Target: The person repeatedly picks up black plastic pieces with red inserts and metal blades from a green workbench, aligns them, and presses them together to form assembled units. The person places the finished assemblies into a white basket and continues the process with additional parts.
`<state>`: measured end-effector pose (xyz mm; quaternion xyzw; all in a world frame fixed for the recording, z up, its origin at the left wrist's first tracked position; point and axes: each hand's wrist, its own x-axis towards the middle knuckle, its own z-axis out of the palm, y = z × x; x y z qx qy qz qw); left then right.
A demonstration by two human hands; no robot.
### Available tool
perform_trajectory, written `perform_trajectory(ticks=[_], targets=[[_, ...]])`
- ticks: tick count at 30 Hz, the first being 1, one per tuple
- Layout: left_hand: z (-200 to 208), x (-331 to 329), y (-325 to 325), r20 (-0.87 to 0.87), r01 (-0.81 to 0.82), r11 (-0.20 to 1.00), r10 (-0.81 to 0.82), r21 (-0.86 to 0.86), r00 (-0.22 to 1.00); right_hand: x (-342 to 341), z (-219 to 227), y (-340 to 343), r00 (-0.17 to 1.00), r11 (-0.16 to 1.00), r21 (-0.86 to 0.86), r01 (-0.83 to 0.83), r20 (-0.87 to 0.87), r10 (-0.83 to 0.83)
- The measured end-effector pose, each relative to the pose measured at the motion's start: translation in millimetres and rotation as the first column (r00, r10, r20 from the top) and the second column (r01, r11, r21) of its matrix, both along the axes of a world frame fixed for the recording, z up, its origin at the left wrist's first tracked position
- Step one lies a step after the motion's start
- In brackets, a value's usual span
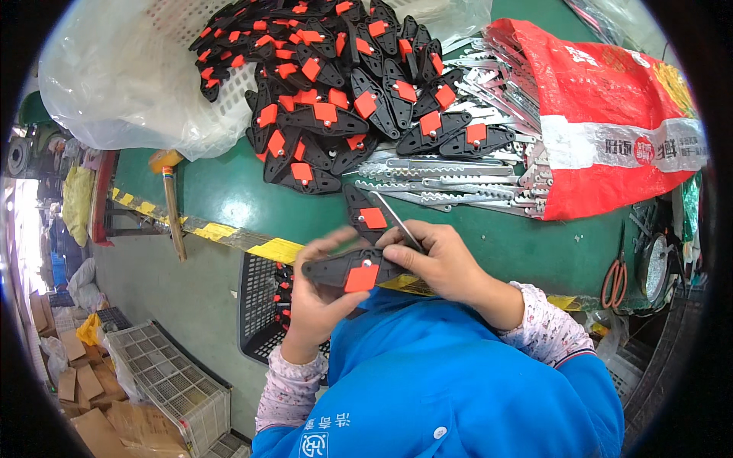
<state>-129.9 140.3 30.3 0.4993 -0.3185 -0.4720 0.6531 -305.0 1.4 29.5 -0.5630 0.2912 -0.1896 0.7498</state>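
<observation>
My left hand [309, 309] is closed around a black plastic bracket [324, 267] with a red tab, just in front of the table's near edge. My right hand [450, 263] pinches a thin metal strip [392, 216], which slants up and left from the fingers; its thumb is close to the bracket's right end. Just beyond, a second black bracket [365, 202] with a red tab points away from me; whether the left fingers touch it is unclear. Many like brackets [324, 118] lie heaped at the back, beside loose toothed metal strips [447, 183].
A red sack [611, 179] spills strips at the right. Clear plastic [99, 91] covers the back left. A hammer [172, 202] lies across the table's yellow-striped edge. Orange-handled scissors [615, 282] are at the right edge. Below stand a dark basket [256, 336] and a pale crate [172, 382].
</observation>
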Motion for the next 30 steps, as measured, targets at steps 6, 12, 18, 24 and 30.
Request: perform_trajectory(ticks=[6, 12, 18, 24, 30], targets=[[11, 12, -3, 0.949, 0.239, 0.955, -0.230, 0.177, 0.217, -15, 11, -4, 0.989, 0.952, -0.282, -0.121, -0.114, 0.092], [8, 25, 9, 0.888, 0.093, 0.974, -0.228, 0.208, 0.400, -51, 6, -19, 0.969, 0.505, -0.860, -0.074, -0.182, -0.168], [3, 28, 10, 0.877, 0.085, 0.978, -0.209, 0.191, 0.432, -54, 4, -18, 0.968, 0.320, -0.939, -0.130, -0.191, -0.165], [11, 8, 0, 0.922, 0.236, 0.944, -0.290, 0.231, 0.255, -48, 3, -8, 0.965, 0.072, -0.963, -0.259, -0.261, -0.015], [10, 14, -1, 0.941, 0.238, 0.953, -0.242, 0.185, 0.236, -51, -3, -7, 0.952, 0.300, -0.909, -0.289, -0.305, -0.004]])
